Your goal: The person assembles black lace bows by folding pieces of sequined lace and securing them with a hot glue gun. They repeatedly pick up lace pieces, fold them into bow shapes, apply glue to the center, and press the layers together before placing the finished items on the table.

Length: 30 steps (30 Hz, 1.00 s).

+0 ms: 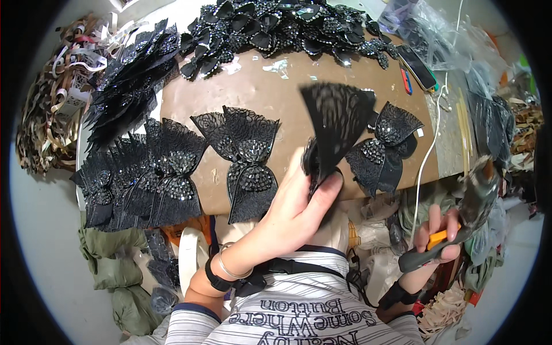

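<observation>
My left hand [299,204] is closed round a black lace bow piece [339,123], its fan-shaped end raised above the table and slightly blurred. Off the table's front right edge, my right hand [440,238] grips a dark grey glue gun [415,260] with an orange trigger; its upper part is smeared by motion. Flat on the table beyond my left hand lies a beaded black bow [386,148]. Another beaded bow [251,164] lies to the left of my left hand, beside an overlapping row of similar bows [175,167].
Black beaded pieces [259,29] are heaped at the far edge of the brown-topped table [230,89], with a stack of black lace pieces [129,86] at the left. A phone [418,68], a white cord [428,152] and yellowish sticks [463,129] lie at the right.
</observation>
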{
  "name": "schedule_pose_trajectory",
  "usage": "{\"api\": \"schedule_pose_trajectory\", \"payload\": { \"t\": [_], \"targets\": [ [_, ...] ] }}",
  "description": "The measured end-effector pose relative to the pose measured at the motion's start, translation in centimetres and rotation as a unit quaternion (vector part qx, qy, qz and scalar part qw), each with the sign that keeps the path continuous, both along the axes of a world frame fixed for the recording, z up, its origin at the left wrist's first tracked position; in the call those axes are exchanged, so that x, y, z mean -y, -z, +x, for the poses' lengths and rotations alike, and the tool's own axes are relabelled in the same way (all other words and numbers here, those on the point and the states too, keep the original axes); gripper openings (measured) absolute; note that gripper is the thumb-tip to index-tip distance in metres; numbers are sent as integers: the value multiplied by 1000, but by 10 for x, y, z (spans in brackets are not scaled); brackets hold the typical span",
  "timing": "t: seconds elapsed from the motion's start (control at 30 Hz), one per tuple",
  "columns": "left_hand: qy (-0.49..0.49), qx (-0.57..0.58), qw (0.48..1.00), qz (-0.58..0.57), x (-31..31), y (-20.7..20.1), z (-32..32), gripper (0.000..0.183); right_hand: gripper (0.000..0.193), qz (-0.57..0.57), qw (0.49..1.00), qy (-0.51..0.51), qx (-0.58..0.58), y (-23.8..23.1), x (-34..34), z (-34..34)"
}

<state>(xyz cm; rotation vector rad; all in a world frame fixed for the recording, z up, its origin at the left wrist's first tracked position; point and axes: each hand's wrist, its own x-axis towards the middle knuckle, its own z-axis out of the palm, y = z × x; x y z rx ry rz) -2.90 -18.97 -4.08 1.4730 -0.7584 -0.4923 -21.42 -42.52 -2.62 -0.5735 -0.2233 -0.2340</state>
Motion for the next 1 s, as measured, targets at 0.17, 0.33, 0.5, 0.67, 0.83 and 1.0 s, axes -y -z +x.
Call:
{"api": "schedule_pose_trajectory", "payload": {
  "t": [0.17, 0.33, 0.5, 0.67, 0.83, 1.0],
  "targets": [
    [-126, 269, 952, 75, 10, -8, -6, 65, 32, 97, 994, 28, -52, -5, -38, 33],
    [-211, 411, 870, 171, 20, -9, -17, 74, 46, 50, 996, 67, -31, -7, -49, 40],
    [-123, 343, 912, 190, 12, -19, -24, 82, 44, -54, 947, 239, -209, -19, -56, 42],
    [-93, 272, 944, 159, 2, -24, -23, 67, 48, -61, 931, 218, -288, -17, -58, 49],
    [-84, 188, 971, 123, 0, -22, -17, 34, 47, -94, 920, 195, -326, -11, -58, 43],
    [-52, 96, 989, 103, -4, -14, -16, 26, 51, -71, 944, 201, -254, -16, -63, 50]
  ]
}}
